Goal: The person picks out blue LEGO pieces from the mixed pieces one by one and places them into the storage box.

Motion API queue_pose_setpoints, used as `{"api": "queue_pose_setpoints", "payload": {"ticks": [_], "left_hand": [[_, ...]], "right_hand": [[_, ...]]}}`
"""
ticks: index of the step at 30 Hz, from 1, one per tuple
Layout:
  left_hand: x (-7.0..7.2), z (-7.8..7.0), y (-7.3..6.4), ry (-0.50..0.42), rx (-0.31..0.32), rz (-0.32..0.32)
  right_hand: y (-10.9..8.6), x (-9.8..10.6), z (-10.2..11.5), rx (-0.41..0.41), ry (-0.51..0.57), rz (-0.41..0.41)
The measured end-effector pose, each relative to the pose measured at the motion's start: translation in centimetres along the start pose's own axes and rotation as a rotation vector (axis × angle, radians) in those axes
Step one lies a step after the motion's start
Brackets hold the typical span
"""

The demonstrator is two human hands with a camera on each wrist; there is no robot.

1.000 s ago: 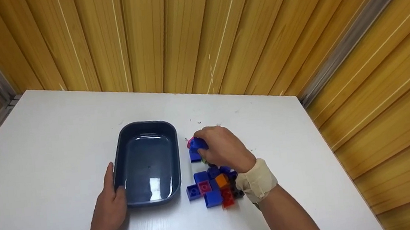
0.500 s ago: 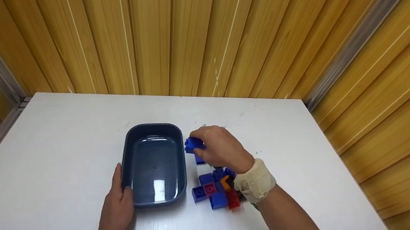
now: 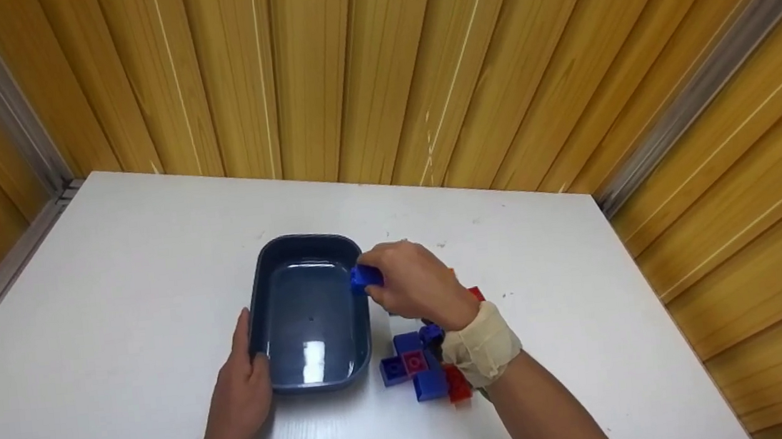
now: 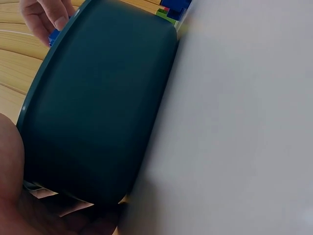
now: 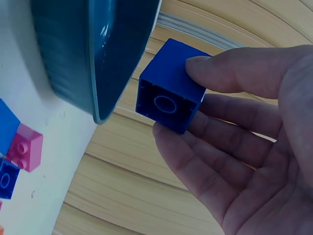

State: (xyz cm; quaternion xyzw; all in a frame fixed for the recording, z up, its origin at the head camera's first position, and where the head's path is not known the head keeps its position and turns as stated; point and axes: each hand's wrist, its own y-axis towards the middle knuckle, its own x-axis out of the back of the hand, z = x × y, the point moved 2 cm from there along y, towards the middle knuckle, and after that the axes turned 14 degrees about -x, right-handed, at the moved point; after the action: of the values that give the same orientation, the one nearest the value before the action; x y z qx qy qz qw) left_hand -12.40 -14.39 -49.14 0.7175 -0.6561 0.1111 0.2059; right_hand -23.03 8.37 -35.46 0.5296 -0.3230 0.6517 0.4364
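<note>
My right hand [image 3: 415, 282] pinches a blue toy building block [image 3: 366, 278] between thumb and fingers, over the right rim of a dark blue plastic tray [image 3: 258, 290]. In the right wrist view the block [image 5: 171, 63] shows its hollow underside, held off the table beside the tray [image 5: 63, 54]. My left hand [image 3: 237, 395] holds the tray at its left side, thumb at the rim and fingers along the outer wall. The left wrist view shows the tray's outer side [image 4: 102, 98] large, the hand [image 4: 14, 196] at its lower corner. The tray's inside holds nothing.
Several loose blocks lie right of the tray: blue [image 3: 431, 385], pink [image 3: 414, 362] and red [image 3: 458, 384], partly hidden under my right wrist. Another red block [image 3: 476, 294] shows beyond that hand. The white table [image 3: 152, 271] ends at a yellow wood-patterned wall [image 3: 305, 77].
My right hand has lifted the blue block from the pile and carried it left to the tray's rim. My left hand keeps its hold on the tray. The head view has shifted slightly.
</note>
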Motion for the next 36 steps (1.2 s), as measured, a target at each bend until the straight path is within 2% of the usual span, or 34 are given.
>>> {"api": "queue_pose_setpoints", "payload": {"ticks": [10,16,22,36], "left_hand": [[0.0,0.1,0.0,-0.007,-0.005,-0.011],[0.1,-0.1,0.0,-0.009,-0.003,-0.032],[-0.2,0.0,0.0,-0.024,-0.010,-0.030],[-0.1,0.2,-0.1,-0.022,-0.030,-0.047]], "right_hand": [[0.6,-0.3,0.8,-0.008,0.002,0.001],[1.0,-1.3,1.6,0.004,0.032,0.020],[0.8,-2.5,1.3,-0.061,0.051,0.063],[0.9,-4.5,1.3,-0.095,0.038,0.113]]}}
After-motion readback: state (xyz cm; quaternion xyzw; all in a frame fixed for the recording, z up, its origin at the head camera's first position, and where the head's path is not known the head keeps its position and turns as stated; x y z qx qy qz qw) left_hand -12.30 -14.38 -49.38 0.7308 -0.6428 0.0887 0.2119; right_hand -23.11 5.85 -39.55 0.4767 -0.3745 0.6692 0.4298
